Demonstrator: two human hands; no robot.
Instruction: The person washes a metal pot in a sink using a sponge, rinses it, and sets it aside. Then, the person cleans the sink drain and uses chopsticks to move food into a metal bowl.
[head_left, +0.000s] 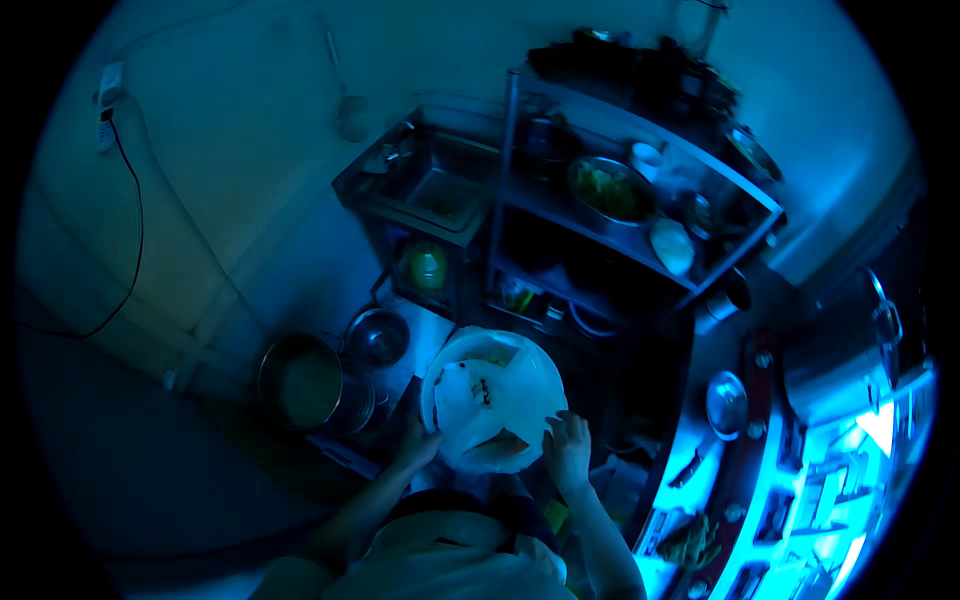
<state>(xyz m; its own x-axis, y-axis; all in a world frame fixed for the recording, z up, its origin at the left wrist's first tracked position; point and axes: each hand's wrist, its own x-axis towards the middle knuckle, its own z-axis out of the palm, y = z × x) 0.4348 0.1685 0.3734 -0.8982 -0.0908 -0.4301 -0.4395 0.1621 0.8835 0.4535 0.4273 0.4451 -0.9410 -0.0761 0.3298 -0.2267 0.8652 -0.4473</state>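
Note:
A large round whitish tub (555, 367) is in front of my body, low in the view. Its inside looks pale, with dark bits near the middle and a darker wedge at its near side; the dim blue light hides what these are. My left hand (421, 442) grips its left rim. On the right, my right hand (568, 442) has its fingers curled over the rim. The undersides of the hands and the tub's base are hidden.
A large metal pot (300, 382) and a metal bowl (379, 337) stand at left. Ahead are a steel sink (450, 191) and a metal shelf rack (555, 214) with a bowl of greens (611, 189). A stove counter (750, 480) with a big pot (832, 360) lies right.

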